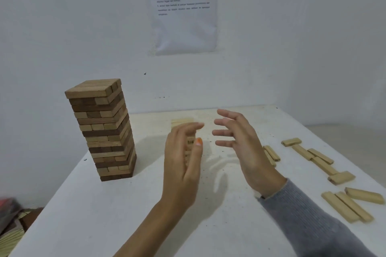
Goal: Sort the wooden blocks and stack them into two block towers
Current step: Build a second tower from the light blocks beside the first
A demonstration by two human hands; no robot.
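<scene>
flanking the pale tower (181, 122), left hand (183, 158) and right hand (244, 148) held fingers spread, gripping nothing. left of it the brown tower (104, 129) looked finished; right of it pale blocks (320, 156) lay unstacked.

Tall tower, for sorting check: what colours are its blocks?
Tower: dark brown and light tan mixed; head view.

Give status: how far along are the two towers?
Looks done: the tall tower of mixed brown blocks stands on the left of the table. In hand: the pale tower, low, between the open left hand and right hand; contact is too blurred to tell. Left: the loose pale blocks lying at the table's right side.
</scene>
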